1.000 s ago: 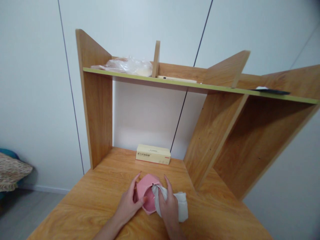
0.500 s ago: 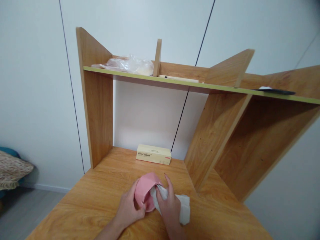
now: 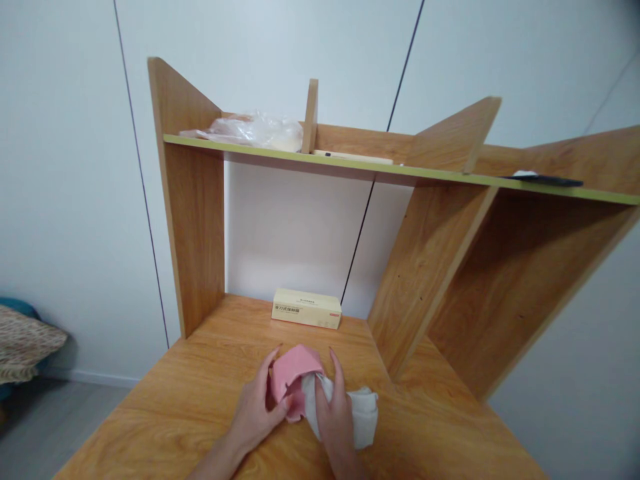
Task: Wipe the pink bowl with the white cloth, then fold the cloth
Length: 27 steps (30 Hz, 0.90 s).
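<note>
Head view: wood-grain desk point(image 3: 165, 413), with the cream box point(image 3: 306, 310) near its back as landmark.
Pink bowl: faceted, on the near side of the cream box, tilted, its mouth turned toward the person.
Left hand point(image 3: 253, 410): curved around the pink bowl's left side, thumb at the rim, firm hold.
Right hand point(image 3: 337, 420): closed over the pale cloth point(image 3: 365, 413), nearer than the cream box and to its right.
Pale cloth: one part pushed into the pink bowl's mouth, the rest trailing out beyond the right hand; how deep it reaches is hard to tell, as fingers and rim hide it.
Cream box: dark lettering on its front, contents hidden.
Upper shelf point(image 3: 280, 153): above the cream box; its left compartment holds a clear plastic bag point(image 3: 260, 130), the middle one a pale flat item point(image 3: 353, 158).
</note>
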Tool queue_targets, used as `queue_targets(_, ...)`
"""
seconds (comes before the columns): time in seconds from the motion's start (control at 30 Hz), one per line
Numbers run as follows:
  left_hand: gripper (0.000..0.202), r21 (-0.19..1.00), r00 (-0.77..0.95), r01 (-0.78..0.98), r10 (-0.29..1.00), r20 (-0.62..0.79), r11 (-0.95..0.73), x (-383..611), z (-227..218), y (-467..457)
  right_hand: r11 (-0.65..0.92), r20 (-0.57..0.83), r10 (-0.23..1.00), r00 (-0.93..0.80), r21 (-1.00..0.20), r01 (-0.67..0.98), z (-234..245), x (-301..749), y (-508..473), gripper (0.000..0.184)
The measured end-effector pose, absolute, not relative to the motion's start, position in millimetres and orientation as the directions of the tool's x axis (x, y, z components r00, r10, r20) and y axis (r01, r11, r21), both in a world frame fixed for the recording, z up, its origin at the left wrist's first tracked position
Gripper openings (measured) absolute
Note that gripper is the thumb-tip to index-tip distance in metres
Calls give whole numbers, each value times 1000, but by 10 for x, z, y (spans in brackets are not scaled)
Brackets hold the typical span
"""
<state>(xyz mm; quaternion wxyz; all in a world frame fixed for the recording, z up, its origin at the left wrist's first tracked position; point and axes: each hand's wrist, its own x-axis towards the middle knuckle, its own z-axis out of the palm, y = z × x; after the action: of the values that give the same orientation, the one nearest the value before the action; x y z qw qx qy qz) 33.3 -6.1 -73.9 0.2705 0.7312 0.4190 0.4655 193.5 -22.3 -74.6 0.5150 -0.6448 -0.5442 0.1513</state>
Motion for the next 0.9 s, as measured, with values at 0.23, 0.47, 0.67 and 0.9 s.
queue_targets(0.23,81,852,274,269,884,379,-449,426,-791,-95,159,396,841,368,-832,532,-779,1944,-179,57)
queue_targets(0.47,66,798,155,365,877,455,-479,390,-797,-62,-12,356,858,371,-707,707,-696,1954,-190,59)
queue_targets(0.67,62,719,166,442,837,521,-536,364,-816,-88,99,490,803,339,-670,736,-710,1976,-188,58)
queue_targets(0.9,56,667,178,539,843,507,-515,350,-749,-85,17,296,923,247,-670,742,-748,1917,-158,59)
